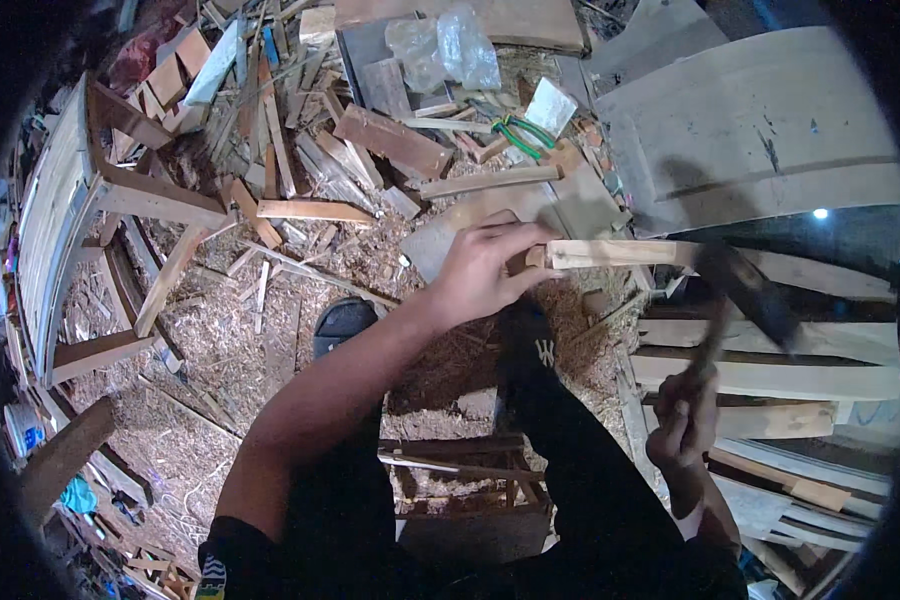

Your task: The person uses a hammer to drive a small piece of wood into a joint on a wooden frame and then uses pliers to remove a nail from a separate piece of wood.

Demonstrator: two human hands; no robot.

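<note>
Left hand (492, 262) pinched a wooden strip (620, 253) by its left end; right hand (684, 425) gripped a hammer (760, 302); hammering seemed underway, needing aim next.

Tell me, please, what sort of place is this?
Probably a woodworking shop: wood shavings lie underfoot, wood scraps are heaped ahead, and the right hand holds a hammer.

No wording reads clearly; a pale emblem (545, 352) marks the right shoe (521, 330), a print (213, 568) the left sleeve (235, 542).
</note>
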